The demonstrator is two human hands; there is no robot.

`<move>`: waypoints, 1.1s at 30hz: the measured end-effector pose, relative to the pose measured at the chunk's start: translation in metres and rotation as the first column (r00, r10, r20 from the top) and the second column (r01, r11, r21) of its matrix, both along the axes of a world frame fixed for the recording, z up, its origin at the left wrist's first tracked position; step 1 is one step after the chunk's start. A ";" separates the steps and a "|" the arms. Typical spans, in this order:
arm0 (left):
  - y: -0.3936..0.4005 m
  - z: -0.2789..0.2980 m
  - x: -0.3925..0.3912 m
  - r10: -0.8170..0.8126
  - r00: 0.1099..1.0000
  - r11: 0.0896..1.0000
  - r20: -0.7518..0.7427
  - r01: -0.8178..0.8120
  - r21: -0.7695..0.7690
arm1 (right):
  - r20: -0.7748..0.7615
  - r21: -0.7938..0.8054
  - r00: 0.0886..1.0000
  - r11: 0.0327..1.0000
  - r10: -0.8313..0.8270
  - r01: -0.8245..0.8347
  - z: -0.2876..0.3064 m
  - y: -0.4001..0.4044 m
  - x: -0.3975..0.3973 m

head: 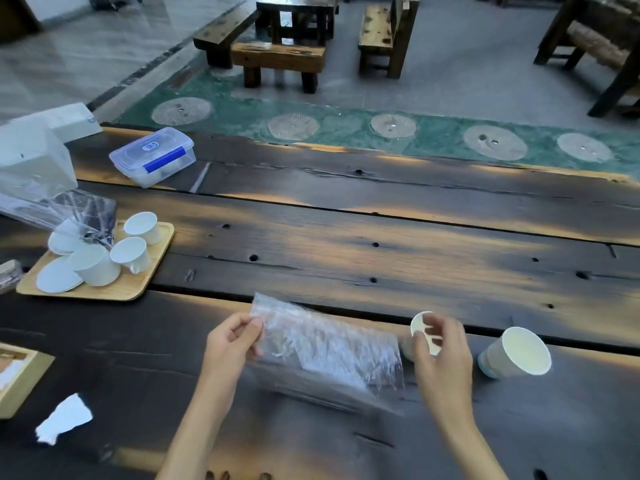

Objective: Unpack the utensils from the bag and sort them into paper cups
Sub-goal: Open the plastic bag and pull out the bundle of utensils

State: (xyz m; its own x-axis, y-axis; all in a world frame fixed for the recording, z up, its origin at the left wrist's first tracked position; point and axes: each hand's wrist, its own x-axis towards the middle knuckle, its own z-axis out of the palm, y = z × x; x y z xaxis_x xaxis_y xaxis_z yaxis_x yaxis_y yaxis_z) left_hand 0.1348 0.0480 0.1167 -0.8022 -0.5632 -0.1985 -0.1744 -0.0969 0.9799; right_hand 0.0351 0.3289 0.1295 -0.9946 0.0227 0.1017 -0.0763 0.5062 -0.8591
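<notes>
Item one: my left hand point(231, 336), grip pinched on the upper left corner of a clear plastic bag point(325, 344), thumb and fingers closed on the film. The bag is crinkled, slanting down to the right across the near plank of the dark wooden table point(381, 244); I cannot tell what, if anything, is inside it.

Item two: my right hand point(440, 351), grip curled around a small paper cup point(420, 323), tilted with its mouth facing me, just beside the bag's right edge.

Item three: a second, larger paper cup point(516, 353), lying tipped on the table to the right of that hand, apart from it, mouth toward me.

Item four: a pale wooden tray point(138, 285) at the left, carrying white cups point(131, 252) and saucers point(57, 277), with crumpled clear wrap point(79, 213) draped over its far corner.

Item five: a clear lidded container point(152, 155) with blue clips, far left of the table.

Item six: a torn white scrap point(64, 419) near my left forearm, beside a light wooden box point(20, 382) at the frame's edge.
</notes>
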 end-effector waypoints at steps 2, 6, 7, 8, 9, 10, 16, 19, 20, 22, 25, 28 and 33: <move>0.012 0.010 0.008 -0.045 0.999 0.999 -0.003 0.045 -0.024 | -0.218 0.124 0.953 0.975 0.210 -0.187 0.020 -0.008 0.006; 0.035 0.030 0.018 -0.143 0.990 0.981 -0.002 0.142 -0.129 | -0.180 0.308 0.710 0.724 0.681 -0.617 0.035 -0.048 0.015; 0.040 0.034 0.020 -0.157 0.987 0.979 -0.015 0.154 -0.132 | -0.157 0.309 0.663 0.674 0.732 -0.671 0.034 -0.058 0.017; 0.045 0.038 0.021 -0.164 0.986 0.979 -0.027 0.159 -0.131 | -0.131 0.293 0.635 0.642 0.761 -0.709 0.033 -0.066 0.021; 0.049 0.041 0.023 -0.168 0.985 0.978 -0.035 0.162 -0.130 | -0.109 0.272 0.624 0.627 0.774 -0.730 0.031 -0.073 0.025; 0.053 0.043 0.025 -0.171 0.985 0.978 -0.041 0.164 -0.127 | -0.098 0.253 0.624 0.626 0.775 -0.737 0.029 -0.077 0.028; 0.059 0.052 0.033 -0.248 0.964 0.959 -0.094 0.230 -0.168 | -0.120 0.172 0.691 0.701 0.713 -0.693 0.028 -0.079 0.040; 0.059 0.054 0.036 -0.234 0.966 0.962 -0.109 0.214 -0.170 | -0.132 0.160 0.711 0.723 0.691 -0.672 0.034 -0.076 0.043; 0.058 0.054 0.037 -0.215 0.970 0.967 -0.114 0.195 -0.162 | -0.135 0.159 0.721 0.734 0.679 -0.661 0.037 -0.074 0.043; 0.056 0.054 0.039 -0.191 0.974 0.972 -0.120 0.171 -0.160 | -0.131 0.148 0.728 0.740 0.673 -0.656 0.041 -0.071 0.041; 0.057 0.058 0.039 -0.217 0.967 0.966 -0.132 0.193 -0.174 | -0.106 0.189 0.691 0.697 0.715 -0.692 0.044 -0.071 0.045; 0.063 0.063 0.036 -0.235 0.961 0.962 -0.144 0.208 -0.179 | -0.123 0.184 0.690 0.699 0.714 -0.691 0.044 -0.075 0.050; 0.062 0.065 0.037 -0.203 0.969 0.967 -0.144 0.175 -0.184 | -0.147 0.089 0.728 0.742 0.670 -0.664 0.050 -0.071 0.045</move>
